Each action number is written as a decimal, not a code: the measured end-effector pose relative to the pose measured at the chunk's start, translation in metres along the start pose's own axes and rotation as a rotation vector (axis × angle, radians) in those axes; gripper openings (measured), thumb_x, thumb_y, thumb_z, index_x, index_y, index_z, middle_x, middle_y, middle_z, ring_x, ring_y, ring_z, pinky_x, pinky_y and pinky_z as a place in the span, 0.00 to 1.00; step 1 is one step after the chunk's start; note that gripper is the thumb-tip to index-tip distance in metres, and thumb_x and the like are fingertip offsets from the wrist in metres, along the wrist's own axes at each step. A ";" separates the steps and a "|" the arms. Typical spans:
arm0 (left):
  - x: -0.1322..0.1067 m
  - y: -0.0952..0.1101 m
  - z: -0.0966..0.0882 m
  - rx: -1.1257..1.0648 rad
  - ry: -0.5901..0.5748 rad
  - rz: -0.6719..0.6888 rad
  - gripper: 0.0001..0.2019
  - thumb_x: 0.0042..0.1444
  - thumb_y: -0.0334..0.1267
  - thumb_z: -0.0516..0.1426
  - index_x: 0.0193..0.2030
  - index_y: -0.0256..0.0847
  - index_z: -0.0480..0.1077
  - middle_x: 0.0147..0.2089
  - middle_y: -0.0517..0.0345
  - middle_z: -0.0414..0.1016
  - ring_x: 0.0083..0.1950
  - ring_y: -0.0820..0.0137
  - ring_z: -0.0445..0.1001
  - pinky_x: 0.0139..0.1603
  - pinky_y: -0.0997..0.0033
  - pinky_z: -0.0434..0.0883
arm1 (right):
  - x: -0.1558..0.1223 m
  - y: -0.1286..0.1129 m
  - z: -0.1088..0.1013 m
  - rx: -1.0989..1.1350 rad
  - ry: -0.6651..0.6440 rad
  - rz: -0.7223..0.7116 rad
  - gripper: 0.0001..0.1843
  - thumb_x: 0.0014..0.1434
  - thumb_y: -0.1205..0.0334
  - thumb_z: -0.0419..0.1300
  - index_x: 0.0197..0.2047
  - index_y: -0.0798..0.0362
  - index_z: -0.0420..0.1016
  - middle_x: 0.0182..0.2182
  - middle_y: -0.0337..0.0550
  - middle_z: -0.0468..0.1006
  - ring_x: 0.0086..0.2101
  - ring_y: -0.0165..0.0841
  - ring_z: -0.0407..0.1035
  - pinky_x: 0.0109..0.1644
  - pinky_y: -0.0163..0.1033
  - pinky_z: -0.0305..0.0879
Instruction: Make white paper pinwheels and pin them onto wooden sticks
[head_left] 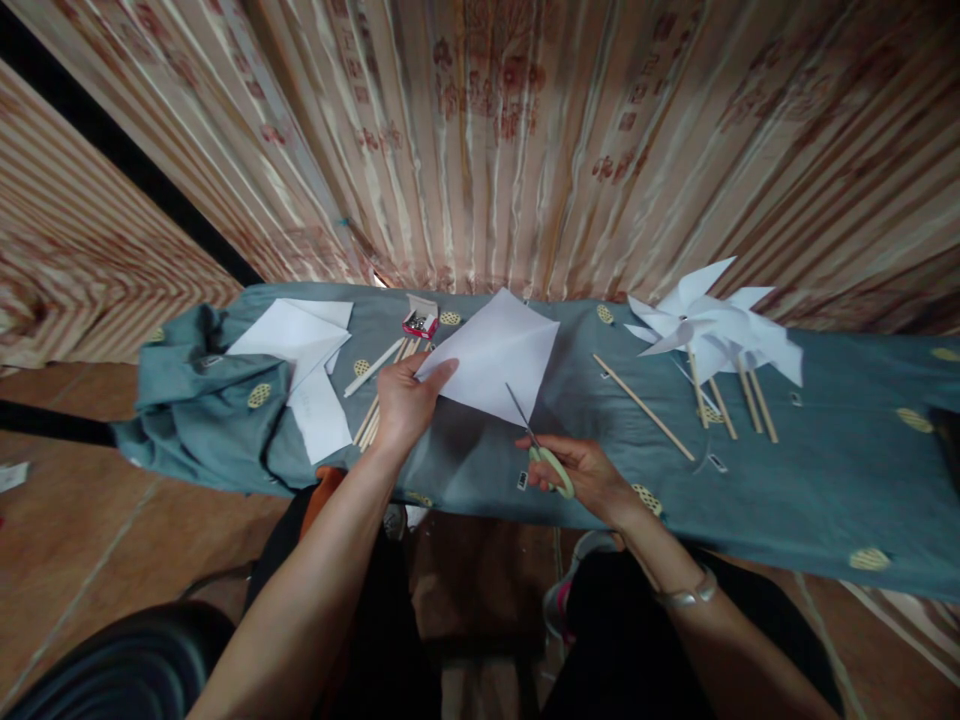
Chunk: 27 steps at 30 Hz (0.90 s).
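Note:
My left hand [409, 400] pinches the left corner of a white square sheet of paper [499, 350], thumb on top and fingers underneath. The sheet is turned like a diamond above the cloth, with faint crease lines on it. In my right hand [581, 470] is a pair of scissors [551, 468] with pale green handles. Their blades point up and left, over the sheet's lower right part. Whether the blades touch the paper I cannot tell. Just left of my left hand lie several thin wooden sticks [369, 425] and a white stick-like roll [373, 368].
White paper pinwheels [701, 320] on wooden sticks lie at the right, beside a loose stick [643, 406]. A small red box [421, 318] of metal pins sits behind the sheet. Loose white papers [292, 335] rest at the left on the green cloth [465, 470]. A patterned curtain [495, 150] hangs behind.

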<state>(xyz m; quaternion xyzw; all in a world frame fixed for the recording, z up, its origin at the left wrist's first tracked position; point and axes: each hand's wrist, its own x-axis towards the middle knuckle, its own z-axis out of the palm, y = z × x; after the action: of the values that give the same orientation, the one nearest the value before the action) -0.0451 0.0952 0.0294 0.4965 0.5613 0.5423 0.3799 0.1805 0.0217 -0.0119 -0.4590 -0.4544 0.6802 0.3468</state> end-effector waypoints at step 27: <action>-0.003 -0.011 0.005 -0.063 -0.075 -0.066 0.13 0.42 0.45 0.66 0.27 0.35 0.78 0.20 0.62 0.71 0.20 0.75 0.64 0.22 0.75 0.61 | 0.003 -0.002 0.002 0.076 0.037 0.033 0.30 0.38 0.46 0.73 0.40 0.53 0.70 0.22 0.36 0.78 0.21 0.28 0.70 0.26 0.35 0.64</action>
<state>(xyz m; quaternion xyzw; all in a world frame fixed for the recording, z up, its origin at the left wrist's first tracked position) -0.0410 0.0940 0.0172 0.4853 0.5454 0.5278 0.4341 0.1774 0.0241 -0.0109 -0.4653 -0.4142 0.6940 0.3611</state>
